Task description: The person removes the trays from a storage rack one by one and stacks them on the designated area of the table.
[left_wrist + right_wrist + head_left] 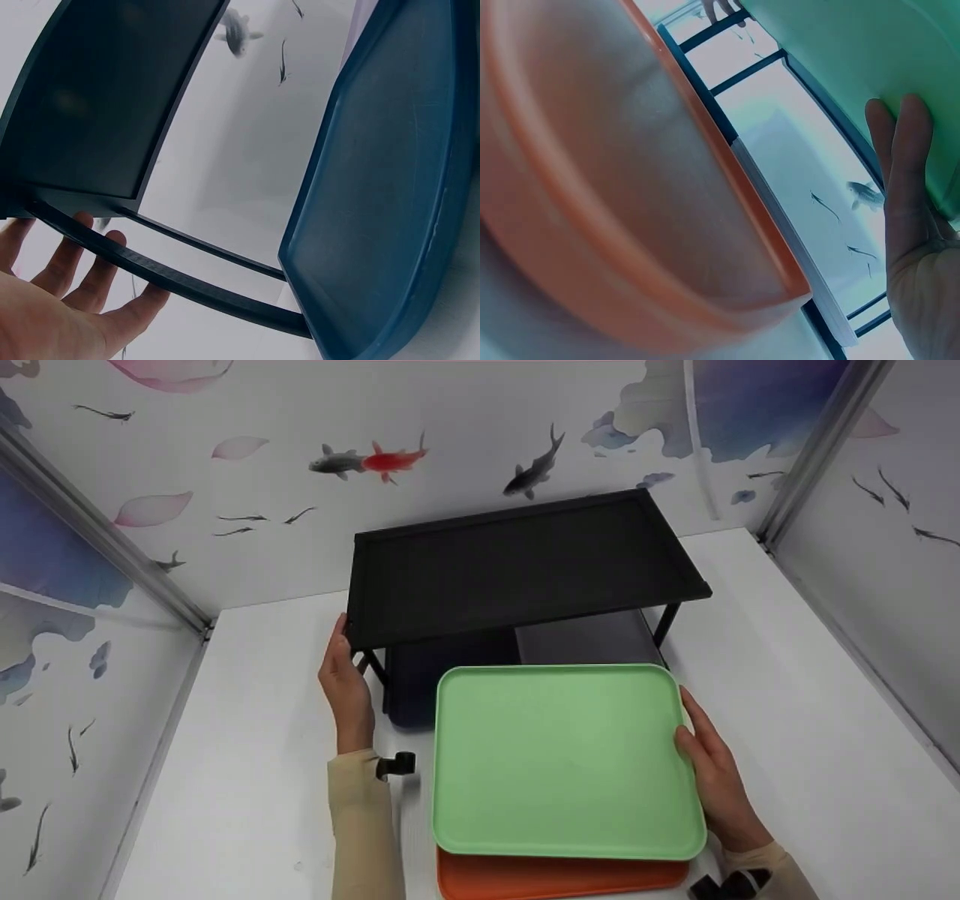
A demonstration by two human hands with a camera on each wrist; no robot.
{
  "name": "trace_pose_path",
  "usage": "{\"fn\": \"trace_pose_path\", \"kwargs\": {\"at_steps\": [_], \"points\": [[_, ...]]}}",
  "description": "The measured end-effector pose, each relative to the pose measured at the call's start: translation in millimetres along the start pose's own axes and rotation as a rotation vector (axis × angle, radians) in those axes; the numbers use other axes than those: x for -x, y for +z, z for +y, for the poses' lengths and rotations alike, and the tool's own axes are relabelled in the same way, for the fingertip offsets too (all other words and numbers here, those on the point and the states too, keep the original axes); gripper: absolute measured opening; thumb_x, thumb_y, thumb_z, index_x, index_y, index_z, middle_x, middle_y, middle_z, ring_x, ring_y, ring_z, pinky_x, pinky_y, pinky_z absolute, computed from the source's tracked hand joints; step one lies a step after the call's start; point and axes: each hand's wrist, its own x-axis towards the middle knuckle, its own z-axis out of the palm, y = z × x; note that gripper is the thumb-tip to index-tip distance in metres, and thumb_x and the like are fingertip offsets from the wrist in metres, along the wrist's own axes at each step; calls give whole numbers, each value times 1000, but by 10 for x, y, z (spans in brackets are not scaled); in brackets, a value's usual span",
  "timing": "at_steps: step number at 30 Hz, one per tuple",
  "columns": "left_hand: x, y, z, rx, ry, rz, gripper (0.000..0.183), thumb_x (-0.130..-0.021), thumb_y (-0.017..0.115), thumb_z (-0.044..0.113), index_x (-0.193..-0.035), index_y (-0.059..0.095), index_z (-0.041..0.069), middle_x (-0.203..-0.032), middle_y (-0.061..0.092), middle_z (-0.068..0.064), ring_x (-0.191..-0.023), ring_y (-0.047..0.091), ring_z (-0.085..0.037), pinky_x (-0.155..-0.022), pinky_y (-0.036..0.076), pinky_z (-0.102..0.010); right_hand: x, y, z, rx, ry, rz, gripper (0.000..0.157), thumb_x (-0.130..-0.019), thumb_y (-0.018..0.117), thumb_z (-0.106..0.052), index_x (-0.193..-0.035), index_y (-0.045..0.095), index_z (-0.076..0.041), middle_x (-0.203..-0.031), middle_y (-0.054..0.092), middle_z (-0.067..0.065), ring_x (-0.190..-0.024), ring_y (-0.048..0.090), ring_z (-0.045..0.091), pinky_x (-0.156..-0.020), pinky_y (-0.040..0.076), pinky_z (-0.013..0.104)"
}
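Observation:
A light green tray is tilted up above an orange tray, in front of a black rack. My right hand holds its right edge, thumb on the upper face and fingers underneath; the fingers show against its underside. My left hand is at the rack's left end, by the leg. In the left wrist view its extended fingers lie along the outer side of the leg bar. Under the rack top lie a dark blue tray and a grey tray.
The white table carries the rack and trays. A patterned back wall stands close behind the rack. Side panels with metal corner posts flank the table. Black wrist cameras sit on both sleeves.

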Motion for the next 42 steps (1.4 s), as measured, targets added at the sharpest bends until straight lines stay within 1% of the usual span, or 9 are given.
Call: {"fn": "trace_pose_path", "kwargs": {"at_steps": [6,9,13,17,20,24,32,39,42], "points": [[6,4,14,-18,7,-2,45,-112,42,37,-152,52,21,-155,51,4,-143,46,-16,-115,38,-56,10,-3,12,1,8,0,57,-112,37,-39,-165,16,-37,-171,11,2,-139,37,4,-100,44,17],[4,4,12,-18,5,-3,45,-111,42,39,-152,52,22,-155,51,3,-143,46,-17,-116,38,-56,13,-3,21,6,6,3,57,-112,37,-38,-165,16,-36,-171,11,2,-139,36,3,-100,43,16],[2,4,9,-13,-1,-5,46,-111,42,40,-152,52,22,-156,50,1,-144,45,-16,-116,38,-55,11,-5,31,2,-8,2,57,-112,37,-37,-165,17,-35,-170,13,4,-137,41,5,-99,47,20],[5,0,12,-18,-1,-10,47,-111,40,41,-152,51,21,-156,50,3,-144,45,-16,-115,39,-53,10,-5,35,-12,-21,-9,57,-112,37,-35,-165,16,-33,-169,15,6,-132,48,8,-96,51,25],[9,-4,14,-19,0,-12,49,-111,40,41,-153,50,19,-156,50,5,-144,45,-16,-114,40,-53,11,-4,37,-18,-13,-13,58,-112,37,-36,-166,15,-31,-169,16,7,-130,49,8,-96,52,26],[9,-9,10,-24,-1,-7,48,-111,41,41,-153,50,19,-155,50,5,-144,45,-15,-114,40,-53,9,4,33,-17,10,-6,60,-112,38,-38,-166,14,-28,-168,18,7,-128,52,8,-95,52,26],[5,-6,-2,-26,11,-13,51,-112,40,38,-154,47,12,-156,50,4,-144,45,-16,-114,40,-53,16,15,22,7,38,-13,58,-112,38,-39,-165,16,-35,-167,20,7,-131,47,6,-97,47,21],[6,-5,1,-22,12,-14,47,-112,40,39,-153,50,18,-156,50,4,-145,44,-15,-115,39,-53,19,19,27,10,40,-36,58,-112,37,-37,-165,15,-33,-166,21,8,-129,50,6,-96,49,24],[1,-3,2,-23,3,-6,48,-111,41,39,-153,50,18,-156,50,4,-145,44,-15,-115,38,-54,16,21,26,15,48,-45,59,-112,38,-37,-166,14,-32,-163,26,8,-126,53,8,-94,51,27]]}}
